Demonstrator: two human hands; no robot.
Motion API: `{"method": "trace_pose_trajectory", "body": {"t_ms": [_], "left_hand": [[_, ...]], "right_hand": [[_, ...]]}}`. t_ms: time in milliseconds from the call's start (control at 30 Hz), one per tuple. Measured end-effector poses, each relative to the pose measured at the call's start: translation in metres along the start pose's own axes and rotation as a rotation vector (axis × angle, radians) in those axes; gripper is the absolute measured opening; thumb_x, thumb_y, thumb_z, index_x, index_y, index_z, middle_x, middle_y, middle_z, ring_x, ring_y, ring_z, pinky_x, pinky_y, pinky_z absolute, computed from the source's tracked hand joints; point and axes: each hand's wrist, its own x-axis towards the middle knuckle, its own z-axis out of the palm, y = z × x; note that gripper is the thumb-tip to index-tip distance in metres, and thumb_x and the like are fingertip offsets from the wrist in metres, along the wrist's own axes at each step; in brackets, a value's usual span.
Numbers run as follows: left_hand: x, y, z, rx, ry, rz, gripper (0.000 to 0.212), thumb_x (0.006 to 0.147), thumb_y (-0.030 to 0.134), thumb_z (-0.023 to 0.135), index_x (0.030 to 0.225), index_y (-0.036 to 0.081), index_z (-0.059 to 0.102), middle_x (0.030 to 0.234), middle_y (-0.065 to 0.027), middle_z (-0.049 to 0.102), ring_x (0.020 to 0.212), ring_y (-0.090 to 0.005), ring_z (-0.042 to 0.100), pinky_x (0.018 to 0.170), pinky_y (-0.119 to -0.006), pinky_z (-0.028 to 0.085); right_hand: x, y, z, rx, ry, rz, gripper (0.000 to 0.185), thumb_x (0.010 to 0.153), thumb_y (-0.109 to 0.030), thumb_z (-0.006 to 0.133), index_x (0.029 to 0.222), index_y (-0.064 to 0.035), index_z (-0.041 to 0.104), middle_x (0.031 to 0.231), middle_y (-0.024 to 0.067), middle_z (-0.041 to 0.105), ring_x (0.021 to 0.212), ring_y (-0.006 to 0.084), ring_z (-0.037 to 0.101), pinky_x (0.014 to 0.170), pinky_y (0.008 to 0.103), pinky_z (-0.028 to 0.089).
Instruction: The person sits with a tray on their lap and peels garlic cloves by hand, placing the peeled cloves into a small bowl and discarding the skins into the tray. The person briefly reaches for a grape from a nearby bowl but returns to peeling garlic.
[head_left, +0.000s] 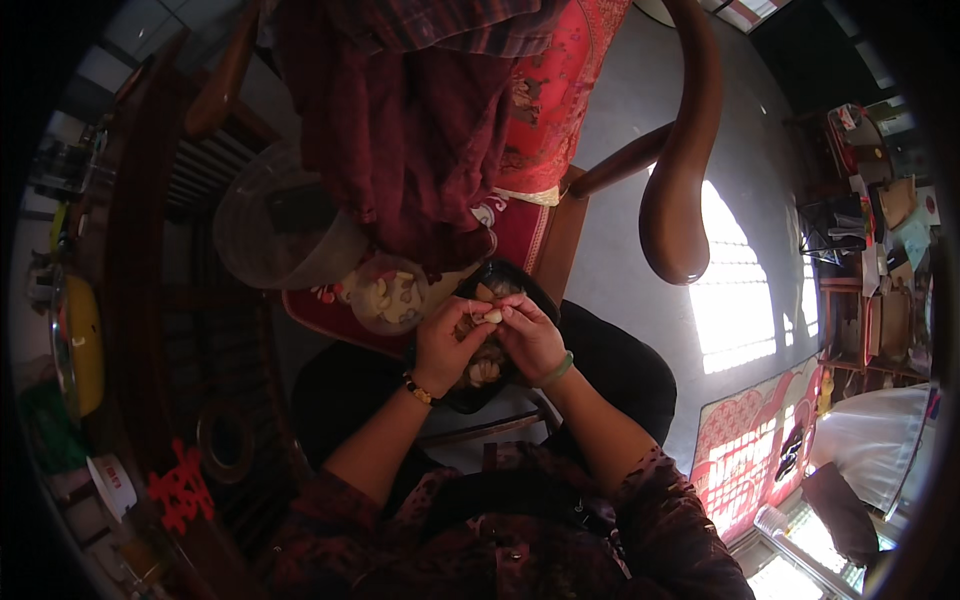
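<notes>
Between the fingertips of both hands is a pale garlic clove (493, 316). My left hand (450, 341) holds it from the left, with a wisp of skin at the fingers; my right hand (531, 336) pinches it from the right. Below them a black container (546, 289) rests at my lap, holding garlic pieces (482, 371) and papery skins. To the left of my hands, a clear plastic bowl (365, 324) with several peeled cloves stands on a red patterned cushion (315, 319). My hands partly hide the container.
A large clear plastic tub (247, 232) with something dark inside stands beyond the small bowl. Dark red cloth (427, 142) hangs over the seat ahead. A curved wooden armrest (675, 232) juts in at the right. Slatted wooden furniture (150, 300) stands at the left.
</notes>
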Motion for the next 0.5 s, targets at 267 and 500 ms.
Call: {"method": "trace_pose_trajectory", "body": {"t_ms": [267,500], "left_hand": [[0.001,-0.001,-0.003,-0.335,-0.102,-0.126,0.019,0.074,-0.005,0.06,0.091,0.002,0.053,0.087,-0.0009,0.055,0.081,-0.0073,0.055,0.071,-0.02,0.045],[0.001,0.003,-0.002,-0.34,-0.071,-0.162,0.02,0.073,-0.006,0.059,0.091,0.002,0.053,0.087,-0.0004,0.054,0.079,-0.0066,0.053,0.07,-0.019,0.044]], "right_hand": [[-0.001,-0.004,0.005,-0.069,-0.05,0.001,0.014,0.083,-0.002,0.051,0.097,-0.0045,0.055,0.092,0.0059,0.059,0.088,0.0154,0.055,0.08,0.0282,0.044],[-0.001,-0.006,0.007,-0.067,-0.032,-0.052,0.02,0.081,0.004,0.05,0.099,-0.0042,0.054,0.09,0.0072,0.06,0.086,0.0164,0.056,0.081,0.029,0.043]]}}
